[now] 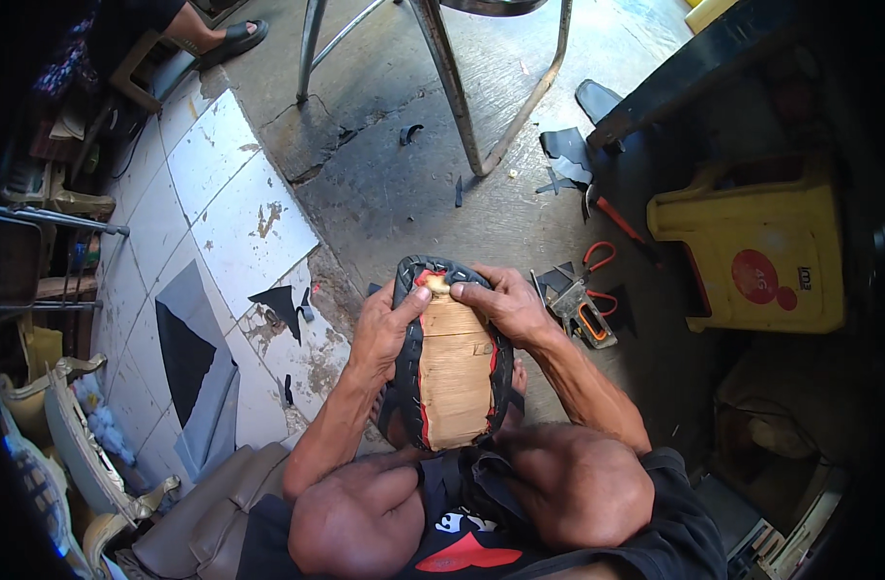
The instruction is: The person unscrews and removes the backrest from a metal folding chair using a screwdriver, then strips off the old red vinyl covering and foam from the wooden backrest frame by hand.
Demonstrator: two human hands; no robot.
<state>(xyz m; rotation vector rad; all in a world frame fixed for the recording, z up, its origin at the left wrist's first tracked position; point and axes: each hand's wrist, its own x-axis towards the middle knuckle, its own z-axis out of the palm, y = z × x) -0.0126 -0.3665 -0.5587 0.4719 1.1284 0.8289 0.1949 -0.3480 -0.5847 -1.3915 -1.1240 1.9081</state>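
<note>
Between my knees is an oval padded seat panel [457, 377], its bare plywood side facing up. A black cover [410, 391] is folded over its rim and stapled down, with red fabric showing along the inner edge. At the far end, pale foam [435, 283] shows between my thumbs. My left hand [379, 324] grips the left far edge, thumb on top by the foam. Opposite it, my right hand [510, 302] grips the right far edge, thumb pressing the folded cover. Fingers of both hands are partly hidden beneath the panel. A staple gun [587, 317] lies beside my right forearm.
Orange-handled scissors [600, 256] and a red-handled tool [619, 219] lie right of the panel. A yellow plastic stool [752, 246] is farther right. Metal chair legs [449, 87] stand ahead. Black and grey material [186, 348] covers tiles at left. Another person's sandalled foot [237, 41] is upper left.
</note>
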